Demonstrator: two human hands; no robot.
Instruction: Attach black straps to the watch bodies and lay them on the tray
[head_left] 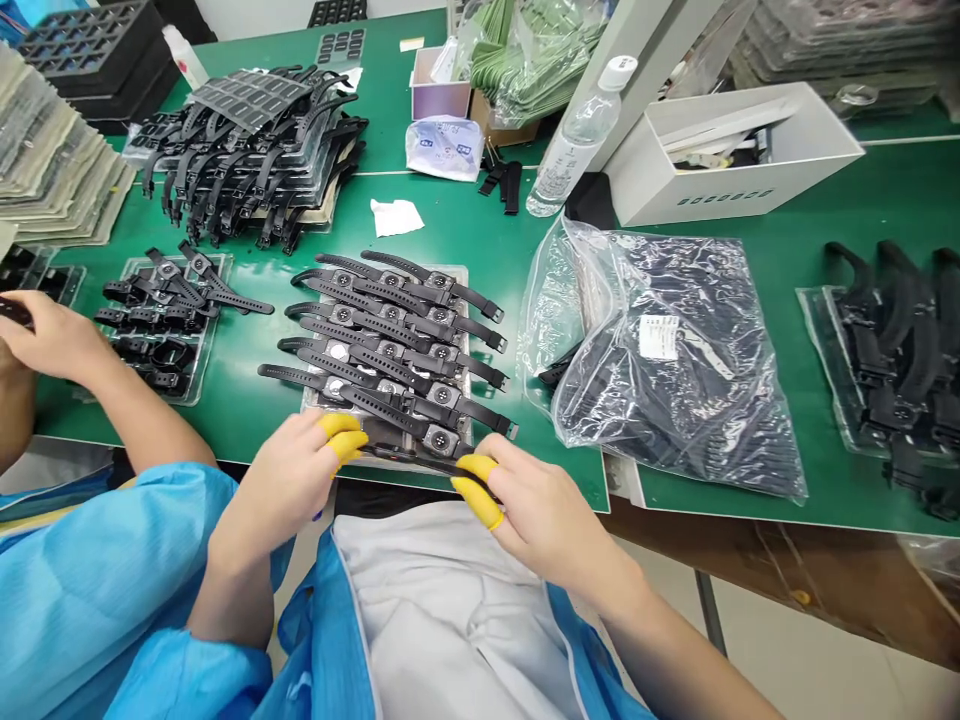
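Between my two hands a black smartwatch point(397, 455) is stretched out, seen nearly edge-on at the table's front edge. My left hand point(304, 470), with yellow finger cots on its fingertips, pinches its left end. At the other end, my right hand point(521, 495), also in yellow finger cots, grips the strap. Just beyond my hands, a clear plastic tray point(461, 285) bears several rows of black smartwatches point(390, 350), laid slantwise with their round sensor backs facing up and their straps overhanging both sides.
Right of the tray lies a clear bag of black straps point(675, 400). Behind stand a water bottle point(581, 140), a white box point(739, 165) and stacked watch trays point(251, 150). At left, a co-worker's hand point(56, 335) holds a dark item near another watch tray point(199, 375).
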